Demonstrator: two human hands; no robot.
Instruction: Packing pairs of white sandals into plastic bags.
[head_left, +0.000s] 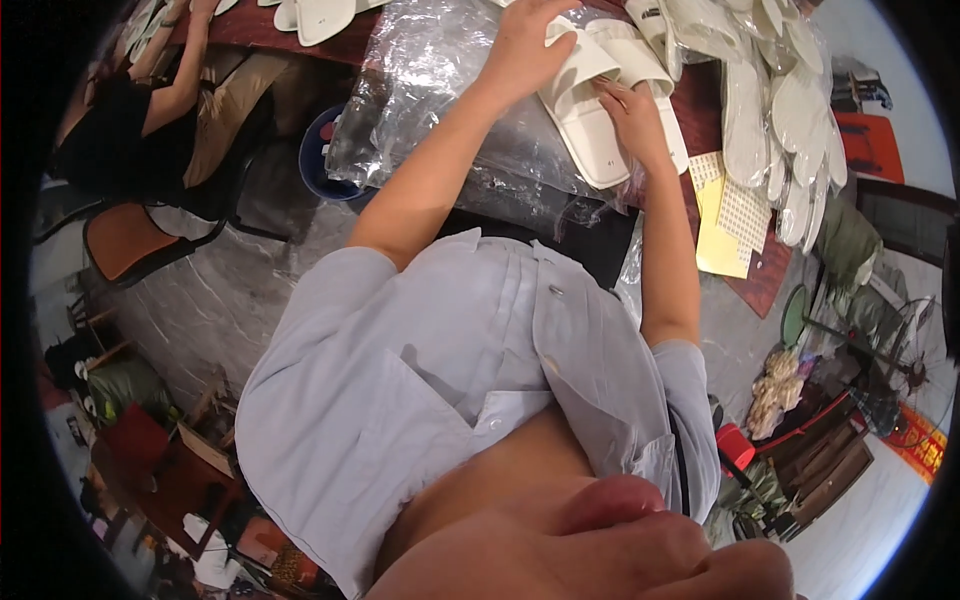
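A pair of white slide slippers (592,140) lies side by side on clear plastic bags (430,85) at the table's edge. My left hand (527,50) is closed round the toe end of the left slipper, its thumb against the broad strap; the other fingertips are partly cut off by the top of the picture. My right hand (636,120) reaches over the right slipper. Its fingers are bent together by the inner edges of the two straps, and whatever they pinch is too small to make out.
Bagged white slippers (790,110) are heaped at the right. Yellow and white sticker sheets (735,215) overhang the dark red table (765,285). A blue bucket (318,160) stands left of the bags. Another person (130,130) sits far left near an orange-seated chair (135,240).
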